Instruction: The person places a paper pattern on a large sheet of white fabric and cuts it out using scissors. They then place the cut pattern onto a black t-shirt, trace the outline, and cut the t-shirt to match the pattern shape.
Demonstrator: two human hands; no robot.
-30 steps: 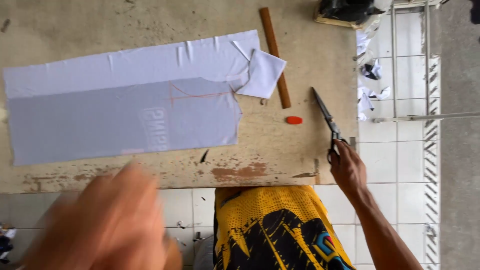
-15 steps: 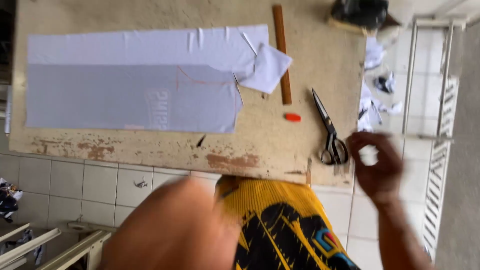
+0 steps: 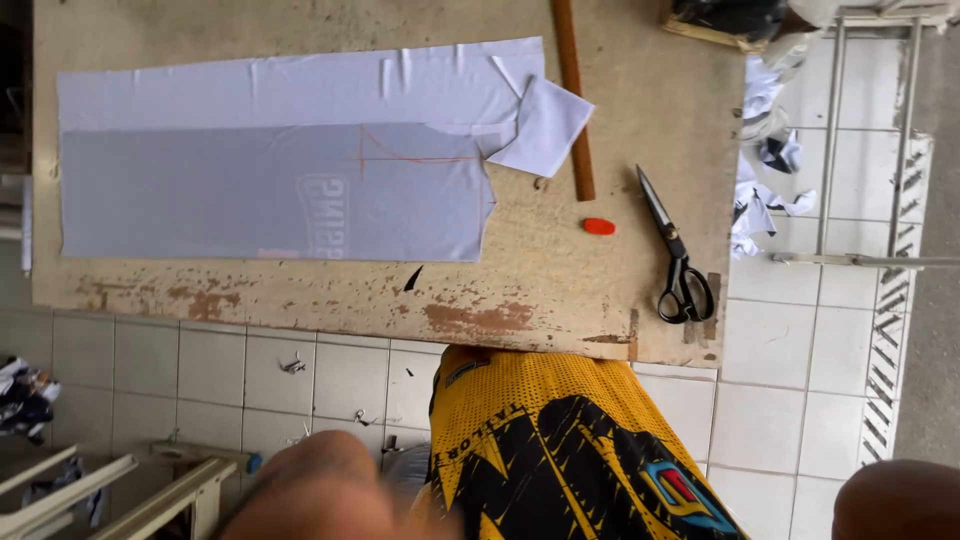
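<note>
No fingers can be made out: the left hand is blurred below the worktop, and the right hand is cut by the frame's corner, so their spread cannot be told. Half a second ago the right hand was raised just beside the scissors; it is now lowered well clear. The scissors lie unmoved, right of the orange chalk and grey fabric.

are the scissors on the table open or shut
Shut. The scissors lie flat near the table's right edge, blades together in one point, handles side by side; no hand touches them.
</note>
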